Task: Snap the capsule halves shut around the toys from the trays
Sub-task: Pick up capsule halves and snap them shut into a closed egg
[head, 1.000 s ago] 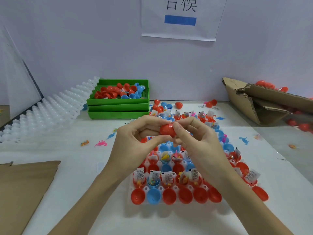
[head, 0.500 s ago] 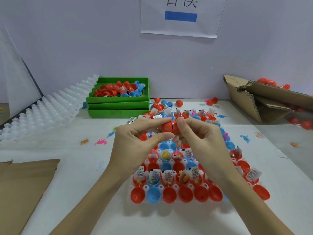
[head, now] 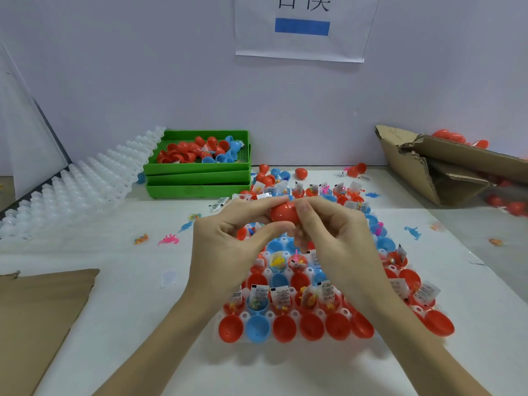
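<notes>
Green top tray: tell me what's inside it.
The green top tray holds a loose pile of red capsule halves with a few blue capsule halves at its right end. Whatever lies beneath the pile is covered.

- Both bare forearms reached up from the bottom edge of the view and converged toward the middle, the hands meeting in the air.
- The left hand (head: 228, 247) sat with its back toward the camera, fingers curled; its index finger lay along the top of a small glossy red plastic capsule (head: 283, 212) and its thumb pressed in from below — a pinch.
- The right hand (head: 337, 238) mirrored it, knuckles up and fingers bent, with its fingertips (head: 302, 208) closed on the capsule's right end.
- The two hands' fingertips nearly touched across the capsule — wrists level, neither one resting on anything.
</notes>
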The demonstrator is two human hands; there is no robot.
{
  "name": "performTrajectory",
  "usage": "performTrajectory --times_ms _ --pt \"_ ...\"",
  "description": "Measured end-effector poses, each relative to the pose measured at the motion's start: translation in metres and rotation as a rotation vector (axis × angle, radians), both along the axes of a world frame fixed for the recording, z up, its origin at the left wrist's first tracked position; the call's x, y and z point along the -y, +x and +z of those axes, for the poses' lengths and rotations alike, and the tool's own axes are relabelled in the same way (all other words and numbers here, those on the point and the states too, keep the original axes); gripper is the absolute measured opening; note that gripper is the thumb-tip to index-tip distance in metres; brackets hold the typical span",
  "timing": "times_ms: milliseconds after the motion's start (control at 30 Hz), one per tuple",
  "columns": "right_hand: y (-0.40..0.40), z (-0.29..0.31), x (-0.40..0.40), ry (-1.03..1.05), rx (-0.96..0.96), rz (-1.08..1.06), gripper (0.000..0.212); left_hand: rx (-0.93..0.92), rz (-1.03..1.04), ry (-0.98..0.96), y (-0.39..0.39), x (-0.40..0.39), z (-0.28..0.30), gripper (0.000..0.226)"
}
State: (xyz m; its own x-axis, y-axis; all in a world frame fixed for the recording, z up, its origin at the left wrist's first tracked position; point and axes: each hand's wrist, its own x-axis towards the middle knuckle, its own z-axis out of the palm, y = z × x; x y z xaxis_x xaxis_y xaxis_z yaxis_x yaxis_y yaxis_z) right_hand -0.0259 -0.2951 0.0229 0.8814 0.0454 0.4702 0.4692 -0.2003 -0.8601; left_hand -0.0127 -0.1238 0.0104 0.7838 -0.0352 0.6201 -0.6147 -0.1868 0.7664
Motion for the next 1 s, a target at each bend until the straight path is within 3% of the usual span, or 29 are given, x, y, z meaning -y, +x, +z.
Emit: performTrajectory --times_ms 133,200,267,667,767,867,1000 --pt "-0.001 -0.006 -0.005 -0.144 0.062 -0.042 0.02 0.134 0.106 0.158 0.002 -0.001 -0.004 0.043" --pt "-0.002 -0.008 -0.01 -0.148 0.017 -0.034 0.011 0.201 0.122 0.205 0.002 -0.001 -0.009 0.044" --pt "-0.003 -0.01 -0.012 -0.118 -0.047 -0.029 0.017 0.247 0.114 0.226 0.001 0.001 -0.013 0.047" --pt "-0.007 -0.008 -0.014 -0.051 -0.029 -0.043 0.012 0.286 0.116 0.235 0.0 0.003 -0.01 0.05" --pt "-0.004 -0.01 -0.013 -0.106 0.006 -0.023 0.022 0.25 0.077 0.268 0.002 0.001 -0.009 0.057" --pt "0.0 -0.007 -0.005 -0.083 0.019 0.005 0.036 0.06 -0.105 0.24 0.002 0.001 -0.004 0.068" --pt "-0.003 0.003 0.0 0.134 -0.184 0.272 0.045 -0.042 -0.147 0.193 0.002 -0.002 0.003 0.045"
